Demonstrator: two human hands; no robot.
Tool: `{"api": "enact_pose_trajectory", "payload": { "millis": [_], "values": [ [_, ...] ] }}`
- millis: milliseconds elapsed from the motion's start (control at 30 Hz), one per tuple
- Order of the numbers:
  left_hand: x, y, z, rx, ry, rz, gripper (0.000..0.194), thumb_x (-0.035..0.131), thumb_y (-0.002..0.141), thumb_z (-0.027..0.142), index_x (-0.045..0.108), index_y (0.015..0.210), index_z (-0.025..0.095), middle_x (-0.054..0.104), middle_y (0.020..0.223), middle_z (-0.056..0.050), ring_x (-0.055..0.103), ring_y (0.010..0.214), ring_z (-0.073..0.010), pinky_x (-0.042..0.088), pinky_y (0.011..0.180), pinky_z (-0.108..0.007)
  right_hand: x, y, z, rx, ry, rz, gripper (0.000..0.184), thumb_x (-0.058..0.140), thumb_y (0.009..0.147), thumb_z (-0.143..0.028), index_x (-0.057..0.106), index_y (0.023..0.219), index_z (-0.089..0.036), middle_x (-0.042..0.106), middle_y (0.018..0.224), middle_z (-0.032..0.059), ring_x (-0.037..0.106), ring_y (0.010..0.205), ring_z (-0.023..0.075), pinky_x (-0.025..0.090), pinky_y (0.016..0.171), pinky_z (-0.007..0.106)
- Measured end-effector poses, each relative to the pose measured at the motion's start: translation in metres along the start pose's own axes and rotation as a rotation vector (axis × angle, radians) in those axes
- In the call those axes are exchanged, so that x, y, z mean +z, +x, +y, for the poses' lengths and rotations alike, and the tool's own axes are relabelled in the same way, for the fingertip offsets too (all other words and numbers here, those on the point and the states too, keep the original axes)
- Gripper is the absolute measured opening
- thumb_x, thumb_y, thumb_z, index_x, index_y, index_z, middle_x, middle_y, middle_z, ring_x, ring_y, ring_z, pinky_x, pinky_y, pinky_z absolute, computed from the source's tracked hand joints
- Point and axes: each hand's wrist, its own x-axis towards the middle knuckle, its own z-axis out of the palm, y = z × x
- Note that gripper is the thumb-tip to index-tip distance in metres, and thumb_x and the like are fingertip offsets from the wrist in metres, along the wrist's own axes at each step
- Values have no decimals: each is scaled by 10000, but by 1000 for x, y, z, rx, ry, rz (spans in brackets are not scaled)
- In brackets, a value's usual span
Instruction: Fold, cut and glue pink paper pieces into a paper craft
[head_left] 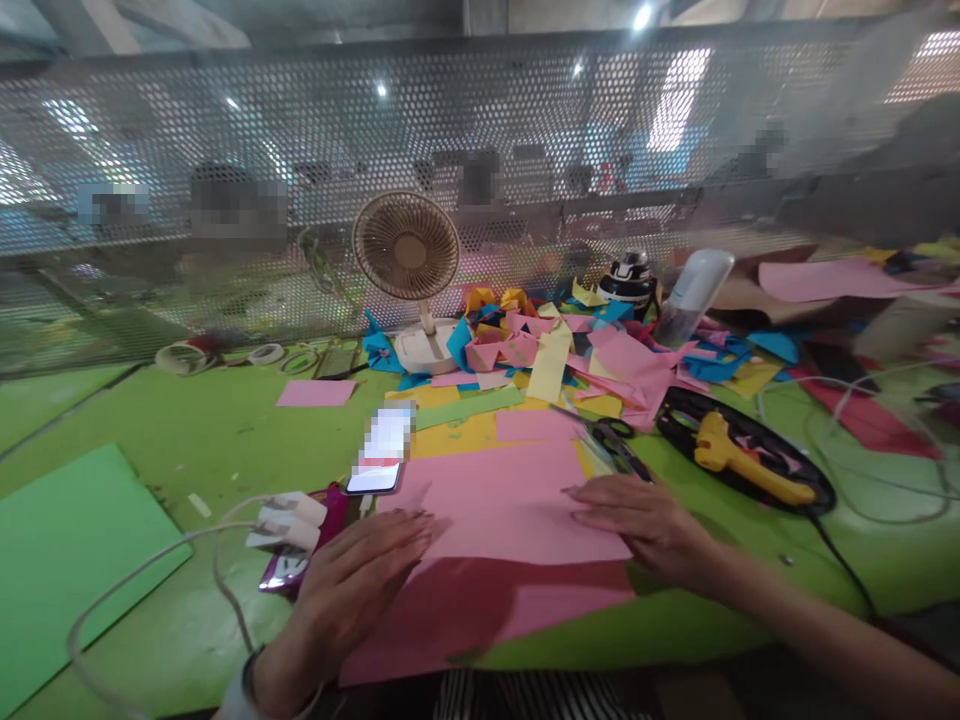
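Note:
A large sheet of pink paper (pixel 495 500) lies in front of me, its near part raised or folded over a darker, shaded pink layer (pixel 525 600). My left hand (pixel 360 570) rests on the sheet's left edge, fingers stretched out and pointing inward. On the opposite edge lies my right hand (pixel 637 520), its fingers extended flat on the paper. Neither hand grasps anything that I can see. Close to my left hand are a lit phone (pixel 381 460) with a cable and a white charger plug (pixel 289 522). Beyond my right hand are black scissors (pixel 619 440).
A yellow glue gun (pixel 739 460) sits in a black tray (pixel 675 405) at right. Behind are a small fan (pixel 409 250), heaped paper scraps (pixel 551 360) and a perforated metal screen (pixel 300 120). Green paper (pixel 82 560) lies at left; tape rolls (pixel 184 357) stand farther back.

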Motion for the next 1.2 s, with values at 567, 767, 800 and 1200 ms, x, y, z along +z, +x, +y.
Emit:
{"api": "enact_pose_trajectory", "payload": {
  "millis": [567, 767, 800, 1200],
  "values": [
    [58, 58, 44, -461, -203, -421, 267, 353, 917, 320, 511, 752, 181, 555, 786, -38, 526, 726, -168, 437, 639, -316, 18, 40, -5, 449, -28, -223, 245, 451, 887, -386, 577, 849, -179, 645, 736, 33, 609, 685, 165, 477, 616, 268],
    [63, 59, 26, -604, -202, -359, 331, 355, 904, 360, 401, 627, 186, 477, 663, 0, 456, 568, -126, 351, 519, -257, 16, 35, -10, 212, -210, -83, 468, 436, 895, -315, 359, 1325, -147, 424, 1355, 130, 364, 1251, 237, 331, 1010, 425],
    [64, 59, 24, -607, -179, -358, 327, 361, 900, 356, 403, 625, 185, 474, 663, 0, 453, 572, -126, 345, 525, -258, 16, 33, -12, 134, -229, -136, 471, 420, 903, -308, 347, 1340, -146, 387, 1386, 119, 310, 1287, 230, 297, 1036, 427],
    [69, 57, 23, -590, 12, -426, 359, 414, 866, 370, 389, 562, 179, 453, 607, 0, 427, 561, -126, 273, 516, -266, 24, 29, -10, -4, -44, -522, 754, 323, 850, -597, 175, 1410, -114, 229, 1450, 132, 87, 1356, 227, 72, 1108, 442]
  ]
}}
